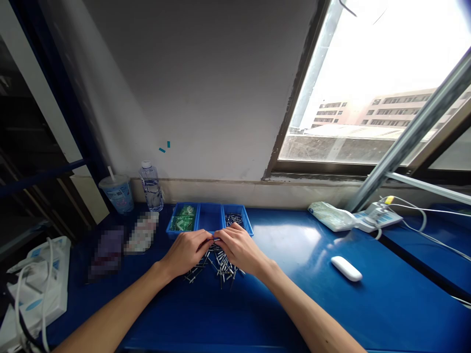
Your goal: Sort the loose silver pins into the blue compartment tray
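Two bare hands meet fingertip to fingertip over a loose pile of small metal rivets on a blue workbench — the left hand and right hand both have fingers drawn together, pinching something too small to make out. Just behind them sits a blue three-compartment tray — green packets left, rivets right. A white remote-shaped device lies well to the right.

Two bare forearms, left hand and right hand, no sleeves, rings or gloves.
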Motion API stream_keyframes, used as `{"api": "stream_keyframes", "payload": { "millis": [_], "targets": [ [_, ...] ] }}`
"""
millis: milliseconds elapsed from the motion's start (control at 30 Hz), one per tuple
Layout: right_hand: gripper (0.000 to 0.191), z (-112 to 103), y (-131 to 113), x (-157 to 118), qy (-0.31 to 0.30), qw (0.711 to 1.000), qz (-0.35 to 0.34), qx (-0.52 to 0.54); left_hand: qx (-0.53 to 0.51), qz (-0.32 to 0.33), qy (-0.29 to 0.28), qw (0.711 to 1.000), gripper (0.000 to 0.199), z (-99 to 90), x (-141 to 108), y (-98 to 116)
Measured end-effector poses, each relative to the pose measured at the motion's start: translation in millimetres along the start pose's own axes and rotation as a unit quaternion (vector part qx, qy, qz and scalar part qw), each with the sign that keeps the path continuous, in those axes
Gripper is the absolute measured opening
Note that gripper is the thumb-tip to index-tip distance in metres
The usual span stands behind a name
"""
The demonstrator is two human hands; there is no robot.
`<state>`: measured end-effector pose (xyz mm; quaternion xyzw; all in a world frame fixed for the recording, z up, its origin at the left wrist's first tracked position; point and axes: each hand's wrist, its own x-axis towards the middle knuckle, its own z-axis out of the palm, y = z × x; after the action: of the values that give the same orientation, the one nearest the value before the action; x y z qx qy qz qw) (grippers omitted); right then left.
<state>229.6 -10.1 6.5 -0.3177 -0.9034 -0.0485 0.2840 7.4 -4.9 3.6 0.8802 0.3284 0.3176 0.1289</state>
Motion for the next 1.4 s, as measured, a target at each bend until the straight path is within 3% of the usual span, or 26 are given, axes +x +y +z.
{"api": "stream_keyframes", "payload": {
  "millis": [133,367,667,833,1033,1133,1400],
  "targets": [
    [0.028,-1,0,1,0.003,1.0,-0.011,-0.014,0.0,0.0,0.001,1.0,0.027,-0.3,1,0],
    [0.028,1,6,-1,0.03,0.999,-0.01,-0.004,0.006,-0.006,0.006,1.0,0.026,-1.2,1,2],
    [0.03,-4,19,-4,0.11,0.994,-0.01,-0.019,0.022,-0.033,0.013,0.999,0.026,-4.1,0,-1],
    [0.02,-11,32,-6,0.211,0.973,0.087,-0.043,0.01,0.016,-0.086,0.996,0.021,-7.4,-1,1],
    [0.022,-10,42,-8,0.227,0.951,0.199,-0.073,0.042,0.022,-0.172,0.984,0.016,-7.8,-1,7],
    [0.02,-4,38,-8,0.228,0.95,0.208,-0.053,0.056,0.021,-0.186,0.981,0.015,-5.8,-2,6],
    [0.019,3,18,-3,0.208,0.966,0.15,-0.02,0.043,0.051,-0.172,0.983,0.012,3.7,-2,0]
  ]
}}
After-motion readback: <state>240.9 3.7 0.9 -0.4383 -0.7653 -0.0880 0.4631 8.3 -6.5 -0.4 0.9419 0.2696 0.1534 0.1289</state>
